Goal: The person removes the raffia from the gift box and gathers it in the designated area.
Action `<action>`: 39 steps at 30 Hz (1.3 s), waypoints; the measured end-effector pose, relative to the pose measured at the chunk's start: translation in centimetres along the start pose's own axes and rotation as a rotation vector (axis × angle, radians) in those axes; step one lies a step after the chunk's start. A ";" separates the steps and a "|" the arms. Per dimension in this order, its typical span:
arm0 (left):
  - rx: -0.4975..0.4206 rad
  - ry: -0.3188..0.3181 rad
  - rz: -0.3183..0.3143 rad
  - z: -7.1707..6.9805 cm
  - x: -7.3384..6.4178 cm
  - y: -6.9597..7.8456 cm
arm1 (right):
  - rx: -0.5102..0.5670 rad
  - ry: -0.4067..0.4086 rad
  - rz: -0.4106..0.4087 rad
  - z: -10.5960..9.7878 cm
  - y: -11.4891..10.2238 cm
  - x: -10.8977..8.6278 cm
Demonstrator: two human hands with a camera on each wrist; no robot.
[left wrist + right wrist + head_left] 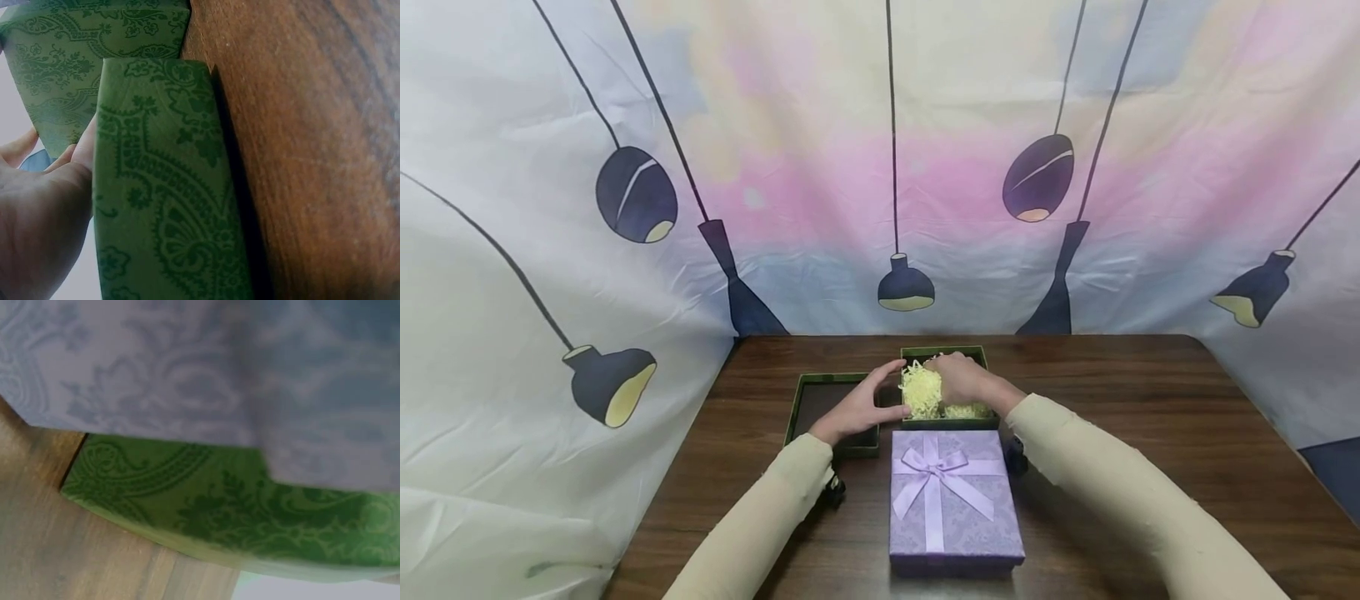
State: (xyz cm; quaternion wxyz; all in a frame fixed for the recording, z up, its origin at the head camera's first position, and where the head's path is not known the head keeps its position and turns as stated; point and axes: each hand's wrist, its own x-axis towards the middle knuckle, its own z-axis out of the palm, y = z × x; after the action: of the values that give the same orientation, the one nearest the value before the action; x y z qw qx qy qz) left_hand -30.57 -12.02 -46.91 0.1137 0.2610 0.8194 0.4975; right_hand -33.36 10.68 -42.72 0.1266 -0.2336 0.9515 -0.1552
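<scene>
At the back of the table stands a green patterned box (951,423) with pale yellow shredded paper (921,390) in it. My right hand (961,382) reaches down into this box beside the paper, its fingertips hidden inside. Along the box's left side is my left hand (861,408), thumb and fingers spread apart and fairly straight, their tips right at the rim and the paper. A shallow green-edged lid (842,452) with a dark inside lies under and left of that hand. The left wrist view shows the lid's patterned side (162,187) up close.
A lilac gift box (1000,521) with a ribbon bow (936,468) sits in front of the green box, between my forearms. In the right wrist view its side (156,381) overlaps the green box. A fabric backdrop (820,183) with painted lamps hangs behind the wooden table (1150,417).
</scene>
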 end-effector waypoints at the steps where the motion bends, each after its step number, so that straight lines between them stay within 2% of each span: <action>1: 0.001 0.000 0.000 0.0 0.0 0.0 | 0.000 0.004 0.003 -0.2 -0.1 -0.1; 9: 0.009 0.016 -0.007 0.0 -0.1 0.1 | -0.015 0.052 -0.025 -1.0 -0.4 -0.7; 16: 0.013 0.023 -0.015 -0.1 -0.4 0.3 | 0.024 0.102 -0.050 -1.0 0.0 -0.7; 20: 0.032 0.017 0.001 0.0 -0.2 0.4 | -0.001 0.146 -0.063 -1.0 0.3 -0.9; 27: 0.034 0.027 -0.014 0.1 -0.2 0.4 | -0.024 0.201 -0.122 -1.1 0.5 -0.7; 33: 0.002 0.020 0.017 0.2 -0.1 0.2 | -0.010 0.226 -0.077 -1.5 0.4 -1.1; 39: 0.029 0.022 -0.039 0.0 -0.2 0.2 | 0.017 0.241 -0.037 -2.1 0.6 -1.5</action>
State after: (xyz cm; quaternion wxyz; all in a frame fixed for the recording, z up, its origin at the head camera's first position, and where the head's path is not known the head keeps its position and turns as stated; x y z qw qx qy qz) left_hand -30.29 -12.05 -46.75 0.1106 0.2414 0.8325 0.4862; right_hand -33.01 12.39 -40.72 0.0105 -0.2300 0.9539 -0.1925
